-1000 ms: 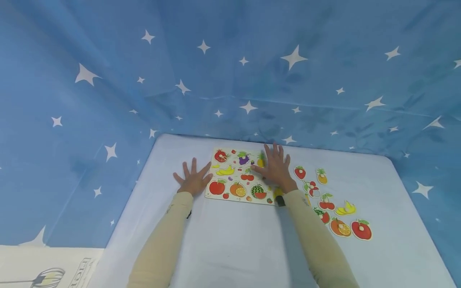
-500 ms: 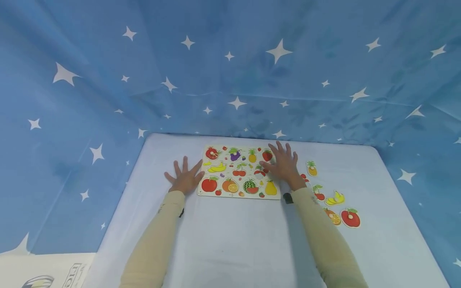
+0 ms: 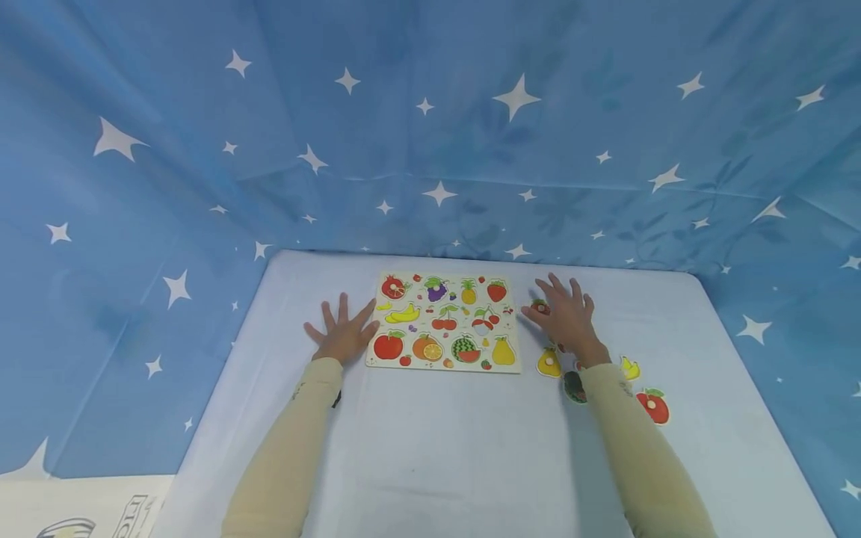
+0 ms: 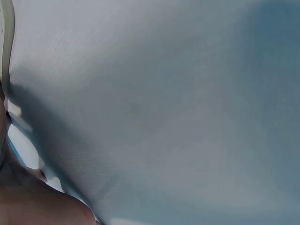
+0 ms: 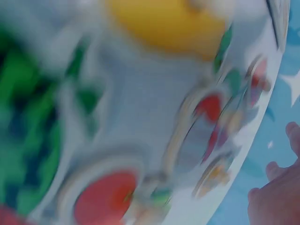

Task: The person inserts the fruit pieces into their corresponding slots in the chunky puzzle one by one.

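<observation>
A cream fruit puzzle board lies on the white table, with fruit pictures across it. My left hand rests fingers spread at its left edge, thumb and index fingertip right at the board. Part of that hand fills the lower left corner of the left wrist view. Right of the board, my right hand hovers over loose knobbed pieces with fingers spread, holding nothing. Near it lie a red piece, a pear and a watermelon piece. The right wrist view blurs the watermelon and pear.
An apple piece and a banana piece lie to the right of my right forearm, which covers other pieces. A blue star-patterned cloth stands behind and beside the table. At lower left is a printed cream cloth.
My right hand has moved right, off the board and over the loose pieces. The strawberry and pear pictures at the board's right side show fully now. My left hand stays at the board's edge.
</observation>
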`<control>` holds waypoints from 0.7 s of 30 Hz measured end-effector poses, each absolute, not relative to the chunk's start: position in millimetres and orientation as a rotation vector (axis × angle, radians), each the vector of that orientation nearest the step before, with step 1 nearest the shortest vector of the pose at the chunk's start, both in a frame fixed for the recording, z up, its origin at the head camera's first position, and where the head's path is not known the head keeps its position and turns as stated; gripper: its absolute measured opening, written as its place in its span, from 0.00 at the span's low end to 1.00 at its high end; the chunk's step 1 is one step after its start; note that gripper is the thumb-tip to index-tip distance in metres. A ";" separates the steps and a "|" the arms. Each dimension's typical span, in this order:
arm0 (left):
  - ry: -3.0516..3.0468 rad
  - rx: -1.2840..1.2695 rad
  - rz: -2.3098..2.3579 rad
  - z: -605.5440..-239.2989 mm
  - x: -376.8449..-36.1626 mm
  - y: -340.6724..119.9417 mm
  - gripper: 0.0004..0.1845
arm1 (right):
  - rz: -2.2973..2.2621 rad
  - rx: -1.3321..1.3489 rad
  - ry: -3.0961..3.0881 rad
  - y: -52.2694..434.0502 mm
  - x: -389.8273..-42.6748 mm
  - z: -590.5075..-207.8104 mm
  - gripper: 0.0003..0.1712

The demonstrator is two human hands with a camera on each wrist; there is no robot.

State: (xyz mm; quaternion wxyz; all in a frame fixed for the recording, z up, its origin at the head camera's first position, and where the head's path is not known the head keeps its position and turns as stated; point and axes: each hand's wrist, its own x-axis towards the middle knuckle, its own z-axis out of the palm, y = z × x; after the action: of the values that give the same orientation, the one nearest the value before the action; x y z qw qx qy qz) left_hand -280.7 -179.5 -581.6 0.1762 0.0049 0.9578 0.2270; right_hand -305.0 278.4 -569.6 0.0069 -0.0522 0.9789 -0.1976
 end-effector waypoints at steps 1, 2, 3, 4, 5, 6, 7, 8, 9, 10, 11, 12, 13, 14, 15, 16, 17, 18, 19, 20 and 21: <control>2.711 0.014 0.641 -581.6 -280.7 -179.3 0.37 | -0.619 -0.153 3.064 283.3 -303.3 -569.6 0.46; 2.710 0.015 0.641 -581.6 -280.8 -179.1 0.37 | -0.623 -0.138 3.066 287.8 -301.3 -569.3 0.46; 2.711 0.014 0.642 -581.7 -280.9 -178.9 0.37 | -0.632 -0.124 3.065 292.3 -299.0 -568.7 0.45; 2.711 0.014 0.642 -581.9 -281.1 -178.7 0.37 | -0.645 -0.109 3.061 296.9 -297.0 -568.7 0.45; 2.712 0.012 0.643 -581.9 -281.2 -178.5 0.37 | -0.662 -0.097 3.054 301.4 -294.8 -568.4 0.45; 2.714 0.011 0.642 -582.0 -281.4 -178.3 0.37 | -0.678 -0.088 3.050 306.0 -292.8 -568.2 0.44; 2.716 0.011 0.639 -581.8 -281.4 -178.0 0.37 | -0.688 -0.078 3.047 310.2 -290.6 -568.1 0.44; 2.718 0.011 0.644 -581.5 -281.4 -177.8 0.37 | -0.694 -0.069 3.043 313.9 -288.5 -567.7 0.44; 2.720 0.012 0.650 -581.0 -281.2 -177.5 0.37 | -0.704 -0.066 3.039 317.7 -286.5 -567.3 0.44; 2.722 0.013 0.654 -580.4 -281.0 -177.3 0.37 | -0.706 -0.063 3.037 321.2 -285.0 -567.1 0.43; 2.723 0.013 0.658 -579.7 -280.6 -177.0 0.37 | -0.705 -0.058 3.036 324.2 -283.4 -566.6 0.43; 2.723 0.015 0.659 -579.7 -280.6 -176.9 0.37 | -0.695 -0.052 3.037 327.2 -282.0 -566.3 0.42; 2.722 0.015 0.659 -579.8 -280.7 -177.3 0.36 | -0.689 -0.041 3.035 329.5 -281.0 -565.7 0.42; 2.721 0.016 0.660 -580.1 -280.7 -177.5 0.37 | -0.680 -0.034 3.033 331.7 -280.1 -565.3 0.42; 2.720 0.015 0.655 -580.6 -280.8 -177.6 0.37 | -0.669 -0.031 3.036 334.1 -279.3 -565.3 0.42; 2.718 0.014 0.653 -581.0 -280.8 -177.9 0.37 | -0.665 -0.026 3.036 336.4 -278.7 -565.2 0.42; 2.716 0.014 0.650 -582.9 -281.6 -178.4 0.37 | -0.658 -0.021 3.035 338.7 -277.9 -565.1 0.43; 2.715 0.016 0.649 -583.8 -282.1 -178.9 0.37 | -0.660 -0.022 3.036 341.1 -276.9 -565.0 0.42; 2.718 0.015 0.651 -584.1 -281.7 -179.0 0.37 | -0.663 -0.024 3.037 343.2 -276.1 -565.0 0.42; 2.721 0.019 0.657 -583.6 -281.2 -178.8 0.37 | -0.666 -0.027 3.039 345.3 -275.2 -565.3 0.42; 2.725 0.021 0.660 -582.7 -280.6 -178.6 0.37 | -0.672 -0.026 3.039 347.3 -274.3 -565.7 0.41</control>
State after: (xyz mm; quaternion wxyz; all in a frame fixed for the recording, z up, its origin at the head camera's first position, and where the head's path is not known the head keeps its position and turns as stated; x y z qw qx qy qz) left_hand -280.6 -178.6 -582.7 0.1679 0.0074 0.9580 0.2322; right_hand -274.3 347.3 -565.7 0.0144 -0.0084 0.9763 -0.2159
